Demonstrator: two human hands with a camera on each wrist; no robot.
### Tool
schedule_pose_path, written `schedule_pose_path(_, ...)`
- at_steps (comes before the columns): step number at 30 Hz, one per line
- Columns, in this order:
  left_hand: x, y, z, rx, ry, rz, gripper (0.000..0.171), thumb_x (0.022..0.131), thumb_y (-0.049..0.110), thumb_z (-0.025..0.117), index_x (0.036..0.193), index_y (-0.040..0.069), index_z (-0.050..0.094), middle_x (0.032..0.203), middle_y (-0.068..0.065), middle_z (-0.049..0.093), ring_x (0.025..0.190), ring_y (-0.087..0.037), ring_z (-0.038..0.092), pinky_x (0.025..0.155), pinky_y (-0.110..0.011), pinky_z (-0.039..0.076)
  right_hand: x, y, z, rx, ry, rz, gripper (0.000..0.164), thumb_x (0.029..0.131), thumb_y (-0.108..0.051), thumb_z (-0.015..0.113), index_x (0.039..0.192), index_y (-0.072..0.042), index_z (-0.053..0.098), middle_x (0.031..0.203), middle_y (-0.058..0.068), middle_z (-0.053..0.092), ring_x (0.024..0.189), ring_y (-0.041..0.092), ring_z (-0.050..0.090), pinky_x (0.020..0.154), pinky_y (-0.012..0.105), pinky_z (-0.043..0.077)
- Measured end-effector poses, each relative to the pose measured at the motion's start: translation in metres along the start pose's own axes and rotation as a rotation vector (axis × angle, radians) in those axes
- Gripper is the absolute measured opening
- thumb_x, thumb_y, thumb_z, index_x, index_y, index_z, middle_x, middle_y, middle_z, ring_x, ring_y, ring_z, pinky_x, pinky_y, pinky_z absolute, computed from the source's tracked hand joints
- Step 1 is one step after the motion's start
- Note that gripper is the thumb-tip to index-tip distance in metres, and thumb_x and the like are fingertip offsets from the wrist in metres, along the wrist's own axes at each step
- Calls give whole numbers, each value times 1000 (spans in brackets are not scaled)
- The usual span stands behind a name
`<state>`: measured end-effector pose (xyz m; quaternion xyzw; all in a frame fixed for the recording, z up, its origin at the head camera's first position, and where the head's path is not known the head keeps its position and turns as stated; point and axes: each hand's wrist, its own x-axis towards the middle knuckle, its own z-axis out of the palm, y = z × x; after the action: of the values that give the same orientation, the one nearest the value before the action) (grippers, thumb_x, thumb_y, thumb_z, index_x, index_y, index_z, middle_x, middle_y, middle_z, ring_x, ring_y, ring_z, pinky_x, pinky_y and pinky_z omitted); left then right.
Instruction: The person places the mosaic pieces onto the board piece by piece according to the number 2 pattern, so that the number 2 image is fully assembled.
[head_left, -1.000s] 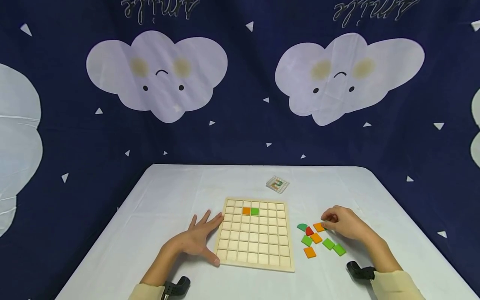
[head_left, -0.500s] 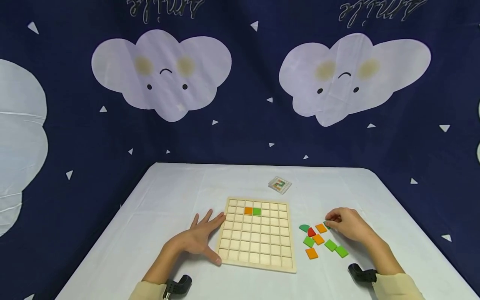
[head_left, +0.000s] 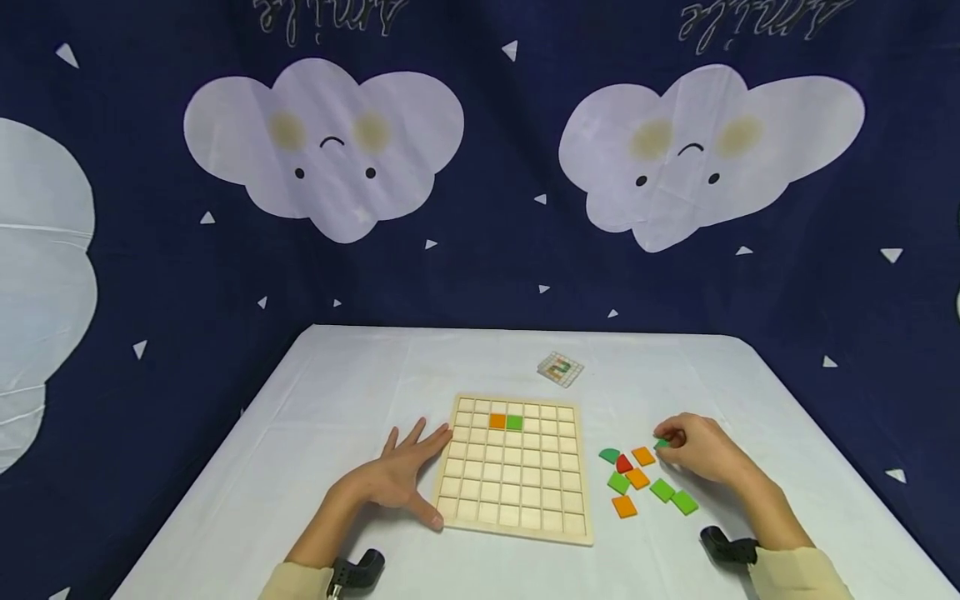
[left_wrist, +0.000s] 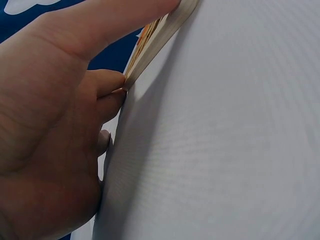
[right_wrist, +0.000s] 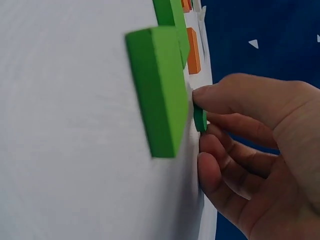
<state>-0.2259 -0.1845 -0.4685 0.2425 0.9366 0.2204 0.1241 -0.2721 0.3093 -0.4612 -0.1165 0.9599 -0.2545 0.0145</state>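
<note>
Beige wooden grid board point(head_left: 511, 474) with a spread-fingered left hand point(head_left: 401, 477) against its left edge; off its right side, the right hand point(head_left: 696, 447) pinches a small flat dark-green piece point(head_left: 662, 445). Pickup stage, I'd say; next probably wants a steady lift.

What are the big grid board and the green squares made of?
The grid board looks like pale, matte wood, going by its tan colour and dull edge. The green squares might be painted wood or plastic: they're thick, smooth and evenly coloured, so I can't tell which.
</note>
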Motion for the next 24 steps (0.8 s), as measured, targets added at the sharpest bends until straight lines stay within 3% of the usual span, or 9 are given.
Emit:
schedule_pose_path(6, 1, 0, 0, -14, -1, 8, 137, 46, 71, 81, 155, 18, 19, 160, 2, 13, 145, -29, -5, 110, -57, -12, -2, 3, -2, -29, 14, 11, 31, 77, -23, 80, 98, -3, 70, 80, -2, 60, 74, 16, 53, 65, 33, 46)
schedule_pose_path(17, -1, -1, 0, -30, 3, 13, 136, 45, 71, 81, 155, 16, 20, 160, 0, 14, 145, -31, -5, 110, -58, -13, 2, 2, 1, -19, 5, -48, 22, 78, -17, 77, 97, -6, 74, 76, -4, 59, 71, 15, 51, 62, 31, 44)
schedule_pose_path(24, 0, -1, -1, -19, 13, 22, 136, 46, 70, 81, 155, 16, 21, 160, 1, 14, 145, -31, -4, 110, -58, -12, 3, 1, 1, -21, 49, -103, 23, 79, -14, 76, 101, -8, 73, 81, -5, 59, 72, 15, 49, 62, 30, 43)
